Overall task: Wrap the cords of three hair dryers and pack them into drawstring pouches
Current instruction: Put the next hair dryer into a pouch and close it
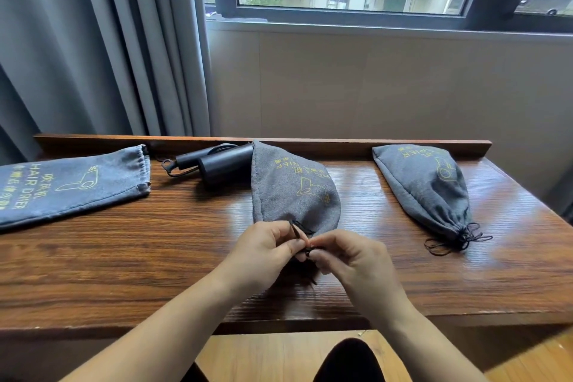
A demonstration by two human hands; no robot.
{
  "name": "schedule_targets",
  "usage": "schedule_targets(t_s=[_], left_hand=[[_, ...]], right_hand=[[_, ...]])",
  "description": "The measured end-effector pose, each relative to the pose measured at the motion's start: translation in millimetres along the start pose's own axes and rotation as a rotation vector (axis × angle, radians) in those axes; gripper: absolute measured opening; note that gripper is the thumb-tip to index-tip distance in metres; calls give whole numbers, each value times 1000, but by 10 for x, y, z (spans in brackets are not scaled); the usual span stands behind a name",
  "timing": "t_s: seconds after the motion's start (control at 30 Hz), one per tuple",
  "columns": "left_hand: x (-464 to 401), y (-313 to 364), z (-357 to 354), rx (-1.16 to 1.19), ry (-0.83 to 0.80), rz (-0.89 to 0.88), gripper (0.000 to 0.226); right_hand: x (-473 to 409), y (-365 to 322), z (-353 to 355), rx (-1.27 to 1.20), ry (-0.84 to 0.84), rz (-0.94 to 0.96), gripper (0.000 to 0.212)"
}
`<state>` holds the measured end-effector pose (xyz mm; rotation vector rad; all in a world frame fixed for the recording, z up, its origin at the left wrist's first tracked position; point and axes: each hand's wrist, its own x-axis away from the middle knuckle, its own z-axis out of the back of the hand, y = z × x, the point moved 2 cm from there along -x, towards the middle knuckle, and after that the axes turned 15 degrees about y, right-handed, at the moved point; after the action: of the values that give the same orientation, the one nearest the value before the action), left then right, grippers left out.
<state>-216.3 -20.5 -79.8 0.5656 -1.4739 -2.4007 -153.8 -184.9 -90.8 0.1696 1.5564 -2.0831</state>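
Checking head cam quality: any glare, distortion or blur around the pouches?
Head view: window light leaves glare streaks on the table near the tied pouch; wide-angle bends the flat pouch at left edge; hands' fingertips on the drawstring slightly soft.

The wooden desk [124,257] carries a flat pouch [68,186] at its left edge, a black hair dryer [217,163] along the back edge, a filled pouch [291,186] at centre, and a tied pouch [431,186] near the right edge.

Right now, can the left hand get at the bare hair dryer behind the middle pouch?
Probably not yet: the left hand pinches the middle pouch's drawstring. Once it lets go, the hair dryer lies uncovered at the back.
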Motion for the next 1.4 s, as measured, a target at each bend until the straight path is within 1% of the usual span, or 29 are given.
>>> schedule_targets(t_s=[0.1,0.17,0.23,0.33,0.43,0.5,0.57,0.67,0.7,0.73,0.77,0.8,0.87,0.9,0.97,1.03,1.1,1.17,1.2,1.23,1.3,1.33,1.4], left_hand=[[3,23,10,89,6,39,19],[2,37,20,75,11,28,17],[-3,23,18,32,10,-4,18],[-15,-15,20,8,15,-8,18],[-17,-13,14,-16,27,-23,17],[-11,-9,14,-66,48,-51,17],[-10,-20,3,-75,56,-48,16],[0,-2,-16,75,33,25,6],[7,7,-8,127,13,54,9],[17,14,-1,162,-14,67,17],[28,17,4,152,-33,58,23],[40,22,13,95,-29,23,27],[66,46,28,-82,45,-82,36],[78,72,31,-135,93,-135,41],[105,130,24,-177,177,-202,48],[124,133,16,-166,236,-198,50],[135,101,0,-75,255,-118,48],[140,82,-28,49,253,-27,46],[139,74,-42,72,261,-11,46],[138,68,-48,59,278,-27,45],[141,71,-34,-18,323,-117,39],[142,70,-20,-58,332,-178,37],[147,93,-6,-171,329,-361,37]], right_hand=[[-15,17,3,-49,8,-71,16],[-20,14,-3,-42,-31,-101,19],[-30,30,-4,39,-84,-36,19],[-36,19,8,134,-96,73,16],[-42,5,7,138,-84,61,13],[-36,-11,-9,106,-74,13,12],[-20,-29,-24,77,-49,-19,17],[-16,-47,-18,93,-27,-62,17],[-23,-47,-12,71,-29,-108,16],[-29,-47,-3,25,-32,-173,14],[-32,-44,2,-30,-35,-242,13],[-32,-47,4,-87,-42,-305,13],[-19,-52,-3,-173,-55,-379,12],[-17,-53,-7,-200,-55,-392,12],[-24,-62,3,-223,-44,-391,12],[-26,-76,14,-223,-28,-374,12],[-19,-100,24,-185,1,-318,12],[-2,-128,28,-88,50,-215,13],[6,-145,31,-37,72,-165,13],[11,-163,32,-4,89,-131,13],[28,-182,22,-2,96,-124,14],[37,-180,15,-33,87,-156,14],[51,-150,6,-132,46,-274,14]])
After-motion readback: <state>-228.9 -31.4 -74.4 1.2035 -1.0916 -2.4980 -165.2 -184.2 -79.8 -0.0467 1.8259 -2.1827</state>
